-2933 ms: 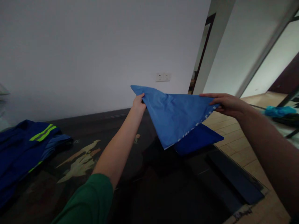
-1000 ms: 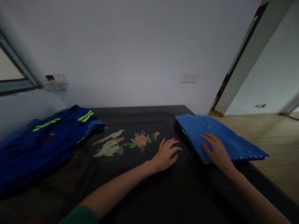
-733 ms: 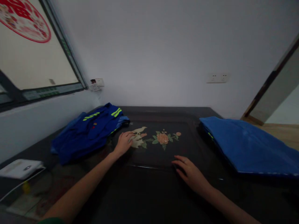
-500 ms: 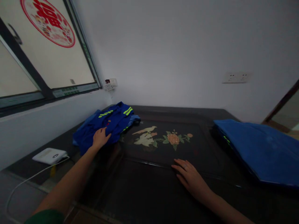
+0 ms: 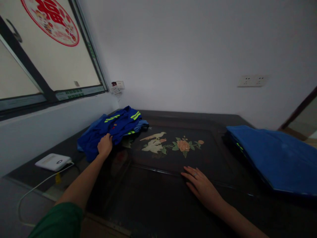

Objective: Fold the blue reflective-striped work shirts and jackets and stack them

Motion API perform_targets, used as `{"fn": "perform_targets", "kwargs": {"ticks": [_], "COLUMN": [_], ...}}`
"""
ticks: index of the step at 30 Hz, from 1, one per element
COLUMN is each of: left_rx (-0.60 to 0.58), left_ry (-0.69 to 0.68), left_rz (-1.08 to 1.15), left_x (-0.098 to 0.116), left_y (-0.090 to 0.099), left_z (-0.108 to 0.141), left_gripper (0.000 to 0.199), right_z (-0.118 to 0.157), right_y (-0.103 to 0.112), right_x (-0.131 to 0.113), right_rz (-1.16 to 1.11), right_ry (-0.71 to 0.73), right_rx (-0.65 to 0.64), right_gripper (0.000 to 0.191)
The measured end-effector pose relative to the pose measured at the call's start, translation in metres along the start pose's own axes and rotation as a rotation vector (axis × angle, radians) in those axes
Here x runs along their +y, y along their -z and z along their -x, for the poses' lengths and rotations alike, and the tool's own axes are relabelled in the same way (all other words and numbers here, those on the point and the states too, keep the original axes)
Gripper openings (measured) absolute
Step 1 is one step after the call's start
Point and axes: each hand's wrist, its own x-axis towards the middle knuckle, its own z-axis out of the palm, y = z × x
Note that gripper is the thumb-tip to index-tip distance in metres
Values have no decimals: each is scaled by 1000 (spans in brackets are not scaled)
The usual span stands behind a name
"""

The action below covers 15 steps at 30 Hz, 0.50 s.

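A rumpled blue work jacket [image 5: 121, 123] with yellow-green reflective stripes lies in a heap at the table's far left. My left hand [image 5: 105, 146] is closed on the near edge of its fabric, with the fingertips partly hidden. Lighter blue cloth [image 5: 141, 125] shows under and beside the jacket. My right hand [image 5: 200, 185] rests on the dark glossy table [image 5: 148, 195], fingers spread and holding nothing; a ring shows on one finger.
Folded blue clothing [image 5: 279, 158] is stacked at the right. A white device [image 5: 52, 162] with a white cable lies at the left edge. A bird-and-flower inlay [image 5: 183, 145] decorates the tabletop. Behind are a wall with sockets [image 5: 252, 80] and, at left, a window [image 5: 49, 96].
My left hand has closed on the jacket's edge, and the jacket's near side has shifted slightly. More of the green sleeve shows. My right hand stays in place.
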Motion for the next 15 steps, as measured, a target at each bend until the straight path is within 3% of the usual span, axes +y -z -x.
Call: {"fn": "perform_targets", "kwargs": {"ticks": [3, 8, 15], "left_rx": [98, 253, 337], "left_ry": [-3, -155, -31], "left_rz": [76, 198, 514], "left_x": [6, 24, 29], "left_y": [12, 41, 95], "left_z": [-14, -44, -105], "left_gripper": [35, 27, 22], "right_z": [0, 1, 2], "right_y": [0, -1, -5], "right_x": [-1, -1, 2], "right_rz": [11, 6, 11], "right_ry": [-6, -3, -1], "right_rx": [-14, 8, 19], "right_gripper": [38, 38, 38]}}
